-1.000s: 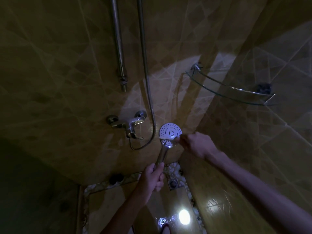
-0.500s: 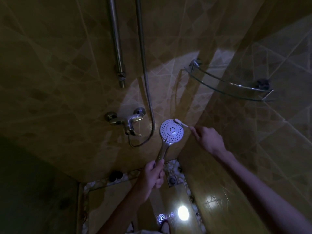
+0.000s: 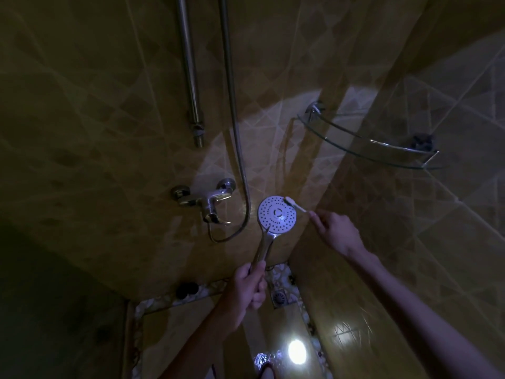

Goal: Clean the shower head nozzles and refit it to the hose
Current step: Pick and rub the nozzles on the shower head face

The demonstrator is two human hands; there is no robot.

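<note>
My left hand (image 3: 247, 287) grips the chrome handle of the round shower head (image 3: 276, 216), whose white nozzle face is turned up toward me. A small white toothbrush (image 3: 295, 204) is pinched in my right hand (image 3: 337, 232); its bristle end lies on the upper right rim of the nozzle face. The metal hose (image 3: 237, 149) hangs down the wall and loops back to the chrome mixer tap (image 3: 207, 199), apart from the shower head.
A vertical slide rail (image 3: 191, 77) runs down the tiled wall left of the hose. A glass corner shelf (image 3: 366, 149) juts out at the right. On the floor below lie a drain grate (image 3: 279, 296) and a dark round object (image 3: 186, 289).
My right hand drew back to the right, away from the lower edge of the nozzle face, and the brush tip went up to the upper right rim. My left hand kept its hold.
</note>
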